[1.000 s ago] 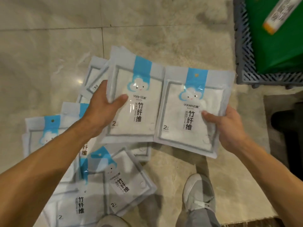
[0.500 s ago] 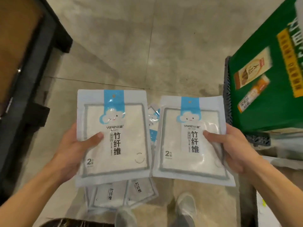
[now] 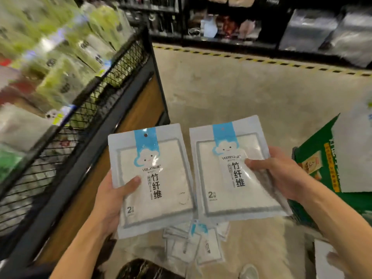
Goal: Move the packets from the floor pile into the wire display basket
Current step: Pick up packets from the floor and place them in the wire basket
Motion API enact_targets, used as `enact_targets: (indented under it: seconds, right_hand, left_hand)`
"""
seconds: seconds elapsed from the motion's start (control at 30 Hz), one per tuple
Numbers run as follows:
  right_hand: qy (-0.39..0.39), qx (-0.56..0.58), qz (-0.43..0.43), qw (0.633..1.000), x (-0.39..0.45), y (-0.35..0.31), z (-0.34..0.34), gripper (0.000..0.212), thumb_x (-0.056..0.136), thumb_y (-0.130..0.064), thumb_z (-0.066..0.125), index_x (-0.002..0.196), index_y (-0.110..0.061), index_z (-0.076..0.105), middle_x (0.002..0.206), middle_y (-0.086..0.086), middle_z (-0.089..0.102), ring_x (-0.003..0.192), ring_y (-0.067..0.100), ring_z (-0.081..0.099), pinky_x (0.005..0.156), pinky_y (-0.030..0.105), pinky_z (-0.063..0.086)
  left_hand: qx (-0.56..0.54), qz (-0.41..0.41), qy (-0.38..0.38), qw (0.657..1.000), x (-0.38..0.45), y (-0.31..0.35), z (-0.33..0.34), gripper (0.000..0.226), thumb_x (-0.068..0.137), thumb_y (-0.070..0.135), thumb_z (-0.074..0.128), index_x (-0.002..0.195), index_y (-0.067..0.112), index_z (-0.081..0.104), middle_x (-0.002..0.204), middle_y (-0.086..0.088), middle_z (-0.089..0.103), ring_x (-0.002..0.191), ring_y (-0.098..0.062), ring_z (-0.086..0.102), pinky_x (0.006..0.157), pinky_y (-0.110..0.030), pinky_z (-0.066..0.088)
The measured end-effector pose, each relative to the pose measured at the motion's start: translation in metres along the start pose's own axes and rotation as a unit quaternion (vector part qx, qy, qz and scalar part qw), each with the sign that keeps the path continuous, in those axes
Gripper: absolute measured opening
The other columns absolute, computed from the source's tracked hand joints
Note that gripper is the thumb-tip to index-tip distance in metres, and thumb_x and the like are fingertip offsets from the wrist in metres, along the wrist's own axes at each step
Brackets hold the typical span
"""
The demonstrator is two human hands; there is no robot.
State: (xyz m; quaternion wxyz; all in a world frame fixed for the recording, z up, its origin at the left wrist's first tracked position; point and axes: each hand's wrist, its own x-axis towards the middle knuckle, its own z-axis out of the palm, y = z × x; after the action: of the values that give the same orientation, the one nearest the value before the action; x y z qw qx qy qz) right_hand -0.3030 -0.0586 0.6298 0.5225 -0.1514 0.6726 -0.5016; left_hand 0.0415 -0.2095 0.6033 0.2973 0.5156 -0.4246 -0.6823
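The left hand point(image 3: 112, 200) grips one white packet point(image 3: 153, 178) by its left edge, thumb curled over the front, and the right hand point(image 3: 281, 174) pinches a second packet point(image 3: 231, 170) the same way at its right edge; both are held upright side by side above the floor pile point(image 3: 197, 244). Each front shows a blue band, a cloud face, "yunlei", the large characters 竹纤维 and a "2". The black wire display basket point(image 3: 112, 81) stands to the left, its blurred contents unreadable, and a green carton point(image 3: 322, 168) sits at right.
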Motion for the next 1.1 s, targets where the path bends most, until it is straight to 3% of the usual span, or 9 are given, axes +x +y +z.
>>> enact_targets:
  seconds: [0.1, 0.2, 0.3, 0.5, 0.63, 0.73, 0.87, 1.0, 1.1]
  right_hand:
    - [-0.012, -0.027, -0.042, 0.999, -0.045, -0.047, 0.032, 0.026, 0.087, 0.009, 0.067, 0.112, 0.003, 0.066, 0.105, 0.024, 0.076, 0.091, 0.036, 0.076, 0.087, 0.052, 0.06]
    - [-0.038, -0.013, -0.076, 0.996, -0.083, -0.083, 0.054, 0.031, 0.085, 0.013, 0.065, 0.115, 0.005, 0.065, 0.088, 0.013, 0.079, 0.069, 0.02, 0.075, 0.057, 0.029, 0.06]
    - [-0.077, -0.022, -0.095, 0.992, -0.114, -0.107, 0.066, 0.033, 0.086, 0.012, 0.067, 0.117, 0.002, 0.065, 0.092, 0.012, 0.079, 0.074, 0.022, 0.077, 0.059, 0.027, 0.059]
    - [-0.161, -0.05, -0.099, 0.981, -0.147, -0.133, 0.076, 0.036, 0.087, 0.009, 0.068, 0.121, -0.001, 0.063, 0.104, 0.018, 0.078, 0.09, 0.034, 0.077, 0.072, 0.043, 0.064]
    - [-0.232, -0.088, -0.098, 0.964, -0.156, -0.143, 0.08, 0.039, 0.087, 0.004, 0.071, 0.124, -0.003, 0.061, 0.109, 0.02, 0.077, 0.099, 0.04, 0.075, 0.092, 0.058, 0.057]
    - [-0.272, -0.106, -0.111, 0.95, -0.163, -0.144, 0.086, 0.044, 0.083, 0.005, 0.073, 0.125, -0.005, 0.062, 0.108, 0.018, 0.077, 0.097, 0.039, 0.075, 0.092, 0.054, 0.058]
    - [-0.352, -0.127, -0.111, 0.921, -0.174, -0.142, 0.102, 0.051, 0.076, -0.001, 0.077, 0.124, -0.007, 0.062, 0.108, 0.018, 0.077, 0.098, 0.04, 0.075, 0.092, 0.055, 0.057]
    - [-0.415, -0.161, -0.115, 0.888, -0.199, -0.13, 0.131, 0.041, 0.084, 0.005, 0.072, 0.123, -0.006, 0.064, 0.108, 0.016, 0.078, 0.096, 0.036, 0.076, 0.081, 0.046, 0.06]
    - [-0.454, -0.183, -0.113, 0.864, -0.224, -0.112, 0.153, 0.036, 0.085, 0.006, 0.071, 0.119, -0.004, 0.065, 0.105, 0.016, 0.078, 0.091, 0.035, 0.077, 0.067, 0.038, 0.062]
  left_hand:
    - [-0.005, 0.03, 0.013, 0.999, -0.056, 0.05, -0.02, 0.051, 0.081, 0.004, 0.074, 0.13, 0.015, 0.061, 0.122, -0.017, 0.072, 0.109, -0.042, 0.071, 0.096, -0.067, 0.051]
    - [-0.008, 0.051, 0.023, 0.998, -0.111, 0.09, -0.036, 0.085, 0.054, 0.028, 0.099, 0.13, 0.016, 0.061, 0.122, -0.016, 0.073, 0.108, -0.042, 0.071, 0.094, -0.068, 0.051]
    - [-0.013, 0.07, 0.048, 0.996, -0.159, 0.112, -0.049, 0.104, 0.035, 0.043, 0.104, 0.126, 0.017, 0.063, 0.12, -0.016, 0.073, 0.107, -0.041, 0.072, 0.091, -0.065, 0.054]
    - [-0.052, 0.118, 0.109, 0.986, -0.241, 0.116, -0.055, 0.095, 0.044, 0.038, 0.103, 0.127, 0.015, 0.063, 0.121, -0.018, 0.072, 0.107, -0.042, 0.071, 0.086, -0.06, 0.058]
    - [-0.101, 0.147, 0.171, 0.969, -0.289, 0.1, -0.045, 0.049, 0.078, 0.007, 0.078, 0.124, 0.014, 0.064, 0.118, -0.018, 0.074, 0.103, -0.041, 0.073, 0.075, -0.051, 0.063]
    - [-0.123, 0.15, 0.207, 0.959, -0.329, 0.085, -0.034, 0.048, 0.085, 0.0, 0.07, 0.13, 0.012, 0.06, 0.119, -0.019, 0.073, 0.103, -0.041, 0.073, 0.075, -0.051, 0.064]
    - [-0.144, 0.151, 0.28, 0.937, -0.383, 0.057, -0.02, 0.069, 0.068, 0.011, 0.092, 0.129, 0.012, 0.06, 0.116, -0.019, 0.074, 0.1, -0.041, 0.074, 0.069, -0.047, 0.064]
    - [-0.177, 0.156, 0.344, 0.909, -0.44, 0.029, -0.014, 0.049, 0.081, 0.002, 0.071, 0.129, 0.01, 0.06, 0.115, -0.021, 0.074, 0.098, -0.041, 0.074, 0.067, -0.048, 0.064]
    - [-0.191, 0.167, 0.388, 0.886, -0.484, 0.01, -0.02, 0.05, 0.083, 0.002, 0.07, 0.132, 0.01, 0.058, 0.115, -0.022, 0.074, 0.099, -0.043, 0.073, 0.069, -0.051, 0.063]
